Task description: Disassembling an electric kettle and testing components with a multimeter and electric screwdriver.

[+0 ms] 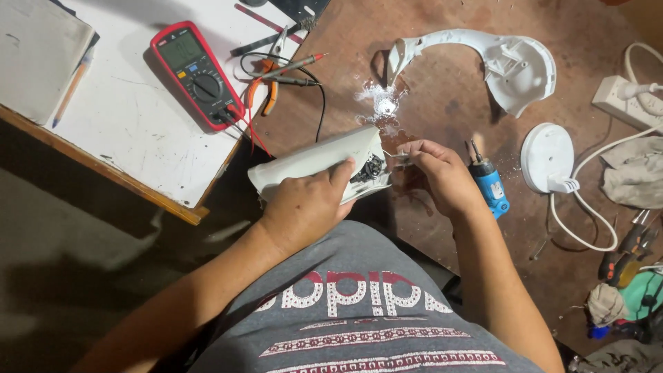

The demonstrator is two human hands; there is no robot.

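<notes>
At centre frame, above a brown workbench (442, 103), the left hand (304, 207) wraps a white plastic housing (314, 160) around its middle, open end with dark innards facing right. The right hand (442, 176) pinches a small metal part (400, 159) at that opening. Thin, rigid shell, probably light and crackable; best gripped mid-body, as now. A blue tool (489, 185) lies just beside.

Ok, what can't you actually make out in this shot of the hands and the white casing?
Head view only:
- Small metal part at the right hand: fingers cover it, too small to identify.
- Inside of the white casing: dark, partly hidden by the left hand.
- Multimeter screen: too small.
- Tools at the right edge: cut off.
</notes>
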